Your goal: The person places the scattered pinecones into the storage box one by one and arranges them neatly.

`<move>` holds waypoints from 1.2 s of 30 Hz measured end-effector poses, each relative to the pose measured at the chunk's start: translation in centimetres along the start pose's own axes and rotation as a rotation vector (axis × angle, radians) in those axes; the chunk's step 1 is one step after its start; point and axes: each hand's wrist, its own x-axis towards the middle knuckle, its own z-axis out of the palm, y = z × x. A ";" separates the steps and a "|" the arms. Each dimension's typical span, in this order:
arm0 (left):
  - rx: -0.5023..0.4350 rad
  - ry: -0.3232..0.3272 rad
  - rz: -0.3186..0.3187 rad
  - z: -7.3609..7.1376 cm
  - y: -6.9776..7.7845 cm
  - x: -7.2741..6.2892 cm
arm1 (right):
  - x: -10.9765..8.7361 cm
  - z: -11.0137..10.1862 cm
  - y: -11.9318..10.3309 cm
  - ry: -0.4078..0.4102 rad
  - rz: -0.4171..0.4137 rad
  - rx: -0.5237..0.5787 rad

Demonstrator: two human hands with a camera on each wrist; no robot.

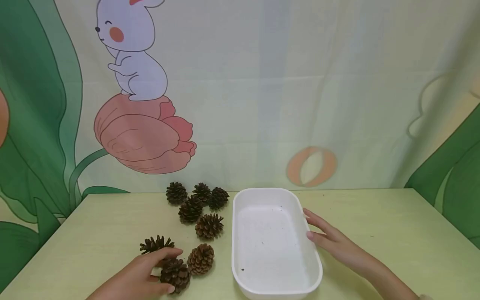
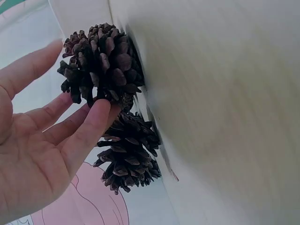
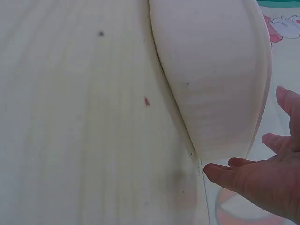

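Observation:
Around a dark brown pine cone at the near left, my left hand has its thumb and fingers spread. The left wrist view shows the same pine cone against the tabletop, with the thumb tip right at it and the forefinger loosely beside it. Another pine cone lies just past the hand, partly hidden by it, and a lighter brown pine cone sits to its right. My right hand is at the right side of a white tub, fingertips by its rim, fingers loosely extended.
Several more pine cones are grouped left of the tub's far half. Small dark crumbs lie in the tub. Behind the pale table hangs a curtain printed with a rabbit and flowers.

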 end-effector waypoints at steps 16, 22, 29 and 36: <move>0.221 0.032 0.083 0.1 -0.1 0.9 | 2.8 -0.6 1.2 0.030 0.058 0.105; 0.235 0.069 0.039 0.1 0.2 0.9 | 3.5 -0.5 1.7 0.030 0.074 0.125; 0.173 0.074 0.053 -0.2 0.6 0.4 | 4.0 -0.6 2.0 0.046 0.075 0.132; 0.126 0.059 0.149 -0.5 0.8 -0.1 | 4.1 -0.6 2.1 0.034 0.073 0.147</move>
